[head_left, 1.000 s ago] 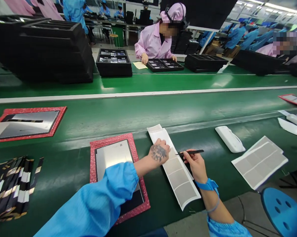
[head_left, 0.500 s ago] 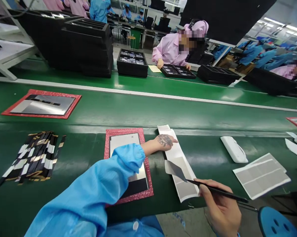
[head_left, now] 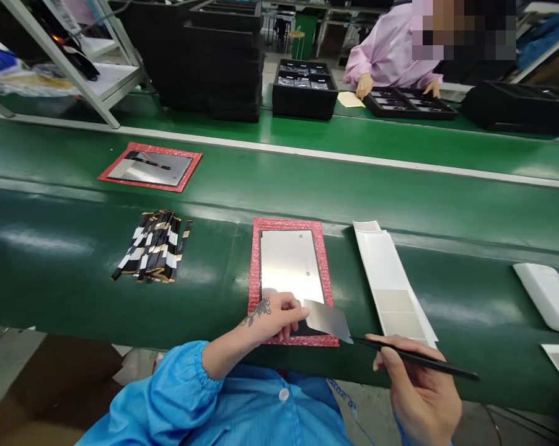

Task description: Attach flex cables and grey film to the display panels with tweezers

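My right hand [head_left: 421, 390] holds black tweezers [head_left: 419, 358], whose tips grip the right corner of a thin grey rectangular sheet [head_left: 330, 319]. My left hand [head_left: 274, 317], closed, pinches the left edge of that sheet between thumb and finger. Both hands keep it tilted over the lower end of a flat silvery panel [head_left: 291, 260]. The panel lies face up on a red bubble-wrap sheet [head_left: 326, 254] and has a dark band along its near end. To the right lie long white backing strips [head_left: 382, 257] with grey patches at their near end.
A pile of black, white and gold strips [head_left: 156, 248] lies left. Behind it, another panel [head_left: 156, 168] rests on red wrap [head_left: 193, 170]. A white device [head_left: 546, 297] lies at right. Across the green bench, a person in pink [head_left: 386, 52] handles a black tray [head_left: 409, 102].
My left hand has come back from the white backing strips to the grey sheet and pinches its edge. The tweezers and sheet have moved over to the panel. The view has swung left and down.
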The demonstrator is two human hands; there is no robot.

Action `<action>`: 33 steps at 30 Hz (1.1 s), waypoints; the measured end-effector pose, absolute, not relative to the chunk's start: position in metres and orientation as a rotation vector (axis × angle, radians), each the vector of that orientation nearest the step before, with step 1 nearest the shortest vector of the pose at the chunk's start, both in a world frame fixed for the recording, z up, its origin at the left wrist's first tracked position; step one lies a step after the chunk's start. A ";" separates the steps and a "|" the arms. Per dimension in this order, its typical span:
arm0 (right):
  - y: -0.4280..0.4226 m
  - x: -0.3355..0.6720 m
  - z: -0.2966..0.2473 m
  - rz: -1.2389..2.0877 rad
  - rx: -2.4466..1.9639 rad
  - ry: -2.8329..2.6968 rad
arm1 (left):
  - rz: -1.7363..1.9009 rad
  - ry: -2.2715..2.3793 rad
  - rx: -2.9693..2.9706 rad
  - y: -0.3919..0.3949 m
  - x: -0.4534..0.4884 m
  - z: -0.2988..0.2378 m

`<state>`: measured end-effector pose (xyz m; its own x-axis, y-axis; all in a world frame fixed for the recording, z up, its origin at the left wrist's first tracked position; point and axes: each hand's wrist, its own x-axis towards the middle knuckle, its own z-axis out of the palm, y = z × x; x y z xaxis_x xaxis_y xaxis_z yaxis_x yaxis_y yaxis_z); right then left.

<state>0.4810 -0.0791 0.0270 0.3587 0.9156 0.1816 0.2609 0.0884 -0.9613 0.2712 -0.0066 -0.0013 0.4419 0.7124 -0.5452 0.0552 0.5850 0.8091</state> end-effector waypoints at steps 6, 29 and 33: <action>-0.079 0.474 0.026 0.715 -1.427 -1.069 | 0.562 0.985 0.770 -0.007 0.263 0.001; -0.084 0.464 -0.041 0.928 -1.629 -0.800 | 0.511 1.446 1.518 -0.042 0.256 -0.010; -0.086 0.463 -0.042 0.905 -1.612 -0.860 | 0.502 1.461 1.575 -0.043 0.255 -0.011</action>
